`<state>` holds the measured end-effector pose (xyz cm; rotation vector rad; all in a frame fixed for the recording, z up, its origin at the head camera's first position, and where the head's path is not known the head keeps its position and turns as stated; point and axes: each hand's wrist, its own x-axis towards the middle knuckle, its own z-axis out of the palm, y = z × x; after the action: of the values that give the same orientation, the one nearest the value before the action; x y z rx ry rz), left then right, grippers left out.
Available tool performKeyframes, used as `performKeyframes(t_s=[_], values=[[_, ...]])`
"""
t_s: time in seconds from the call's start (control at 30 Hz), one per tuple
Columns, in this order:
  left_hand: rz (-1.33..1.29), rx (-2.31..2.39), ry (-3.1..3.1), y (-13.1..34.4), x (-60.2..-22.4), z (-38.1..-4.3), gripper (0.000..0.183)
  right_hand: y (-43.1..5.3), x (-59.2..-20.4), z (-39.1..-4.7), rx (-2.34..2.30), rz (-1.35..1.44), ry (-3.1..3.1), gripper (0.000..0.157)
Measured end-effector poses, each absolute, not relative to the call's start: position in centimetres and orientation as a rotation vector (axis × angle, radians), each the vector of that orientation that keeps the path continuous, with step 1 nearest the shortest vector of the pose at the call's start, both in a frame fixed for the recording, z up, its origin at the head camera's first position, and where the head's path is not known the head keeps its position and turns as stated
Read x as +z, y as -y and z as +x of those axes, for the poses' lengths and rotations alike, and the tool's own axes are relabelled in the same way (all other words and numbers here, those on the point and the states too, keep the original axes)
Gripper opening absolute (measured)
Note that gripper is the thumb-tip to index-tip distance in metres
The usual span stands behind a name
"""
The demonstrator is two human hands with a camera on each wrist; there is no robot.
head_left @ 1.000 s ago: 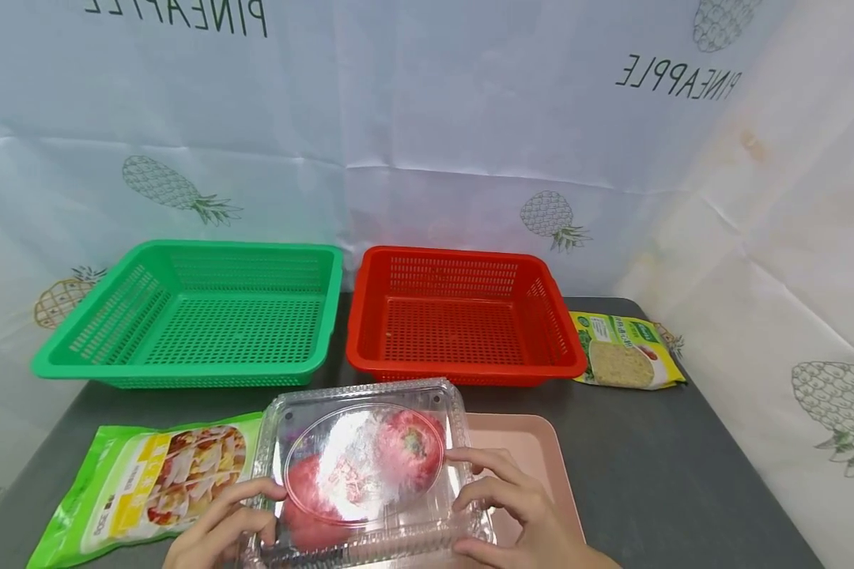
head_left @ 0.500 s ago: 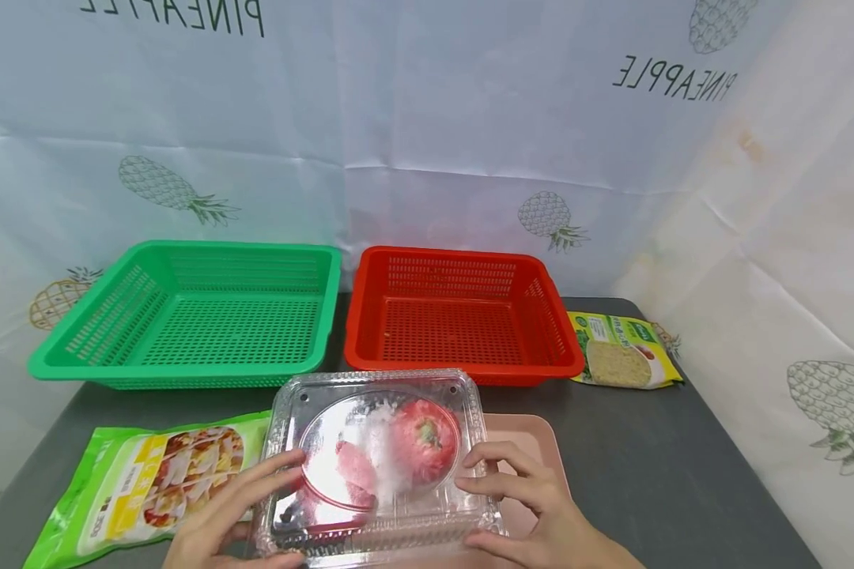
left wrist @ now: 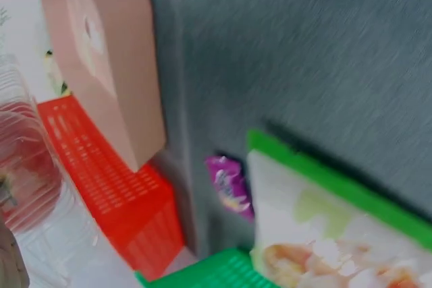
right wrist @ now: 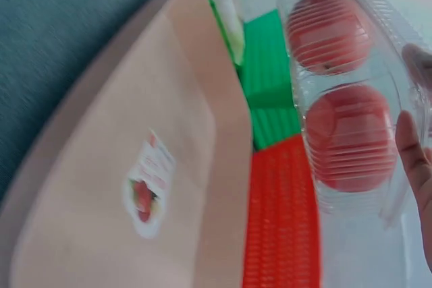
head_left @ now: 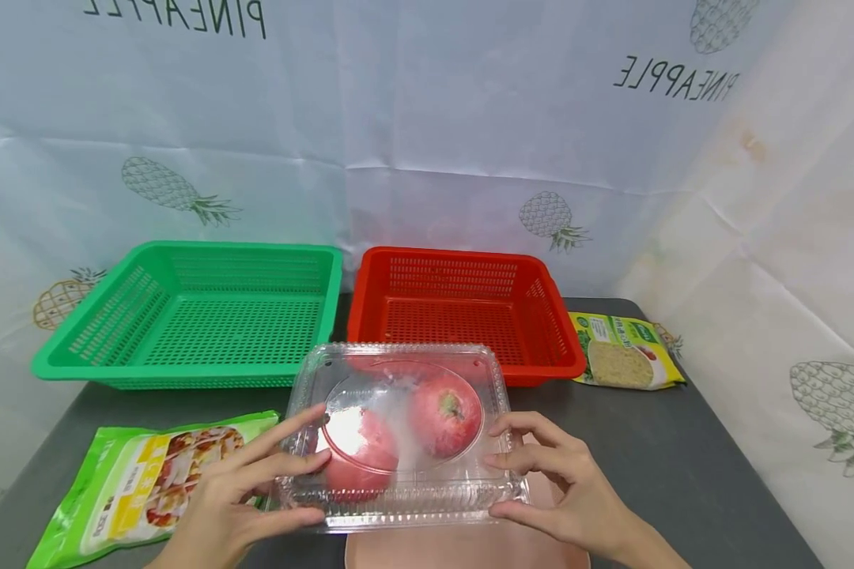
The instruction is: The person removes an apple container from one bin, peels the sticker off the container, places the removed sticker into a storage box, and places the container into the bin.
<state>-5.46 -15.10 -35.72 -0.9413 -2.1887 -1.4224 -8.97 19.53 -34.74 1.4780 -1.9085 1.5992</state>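
A clear plastic clamshell box [head_left: 413, 518] hangs lid-up in front of the red basket, overlapping its near rim in the head view. Inside sit two round red fruits [head_left: 447, 415], one with a pale greenish end turned up. My left hand [head_left: 238, 490] grips the box's left side, fingers on the lid and thumb at the near edge. On the right side my right hand [head_left: 565, 478] holds it the same way. A pink bin [head_left: 462, 549] stands below the box; a strawberry sticker [right wrist: 148, 190] shows inside it in the right wrist view.
A green basket [head_left: 185, 371] stands back left, a red basket [head_left: 462, 378] beside it. A green food bag [head_left: 156, 482] lies left, near a small purple packet [left wrist: 229, 185]. A yellow-green bag [head_left: 622, 356] lies at the back right. A pineapple-print cloth [head_left: 427, 118] hangs behind.
Both hands have carried the clamshell box up and slightly right, away from the pink bin toward the red basket. More of the bin's near part shows.
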Motion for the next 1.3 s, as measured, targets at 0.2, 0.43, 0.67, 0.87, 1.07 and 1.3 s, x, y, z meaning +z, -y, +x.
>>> performKeyframes(t_s=[0.2,0.43,0.67,0.87,1.07,1.3], values=[[-1.041,-1.417,2.198,14.7,-34.3,-7.6,0.049,-20.9,-34.4,-9.9,1.665,1.413,1.986,0.048],[-1.051,-1.390,2.290,13.9,-33.4,-9.3,0.043,-21.9,-33.8,-10.6,1.647,1.320,2.049,0.050],[-1.101,-1.302,2.250,13.3,-32.7,-11.9,0.043,-22.6,-33.2,-12.2,1.629,1.335,2.041,0.046],[-1.146,-1.269,2.249,12.7,-32.1,-14.8,0.044,-23.3,-33.0,-14.2,1.649,1.305,2.037,0.048],[-1.162,-1.312,2.236,12.0,-31.9,-17.3,0.046,-23.8,-32.7,-16.1,1.636,1.224,2.118,0.049],[-1.157,-1.258,2.237,11.2,-31.7,-19.8,0.044,-24.5,-32.3,-18.0,1.602,1.079,2.276,0.040]])
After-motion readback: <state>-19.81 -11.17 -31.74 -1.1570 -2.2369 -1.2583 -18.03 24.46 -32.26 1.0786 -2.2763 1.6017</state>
